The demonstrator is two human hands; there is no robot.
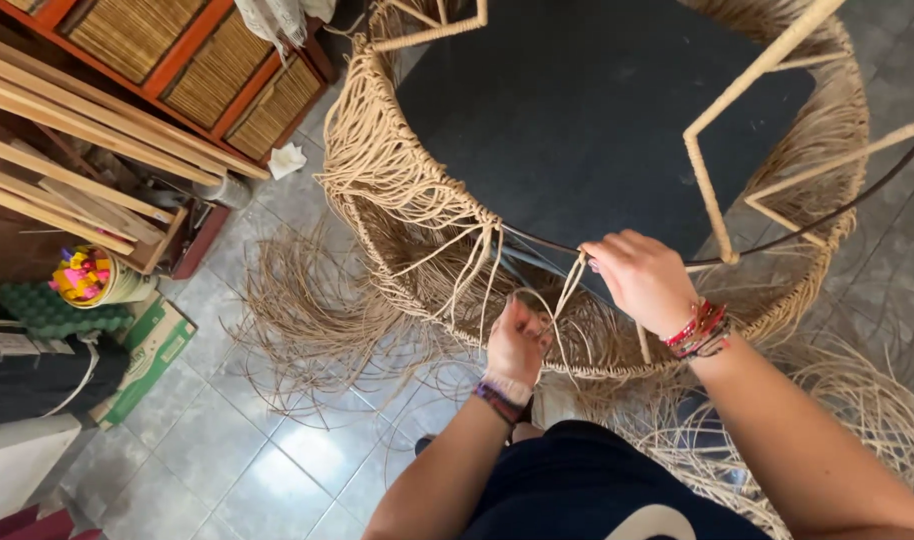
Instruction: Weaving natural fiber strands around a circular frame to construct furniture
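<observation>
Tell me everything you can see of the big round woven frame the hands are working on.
The round frame is a wide hoop structure standing on the grey tiled floor, with a dark round surface inside. Tan cord wraps its rim and angular struts; a thin dark wire hoop is still bare. Knotted cords hang down its side and spill as loose strands over the tiles. The left hand and right hand both pinch cords at the near rim.

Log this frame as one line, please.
left hand: grips cords | right hand: pinches cords at wire ring | woven frame on tiled floor
</observation>
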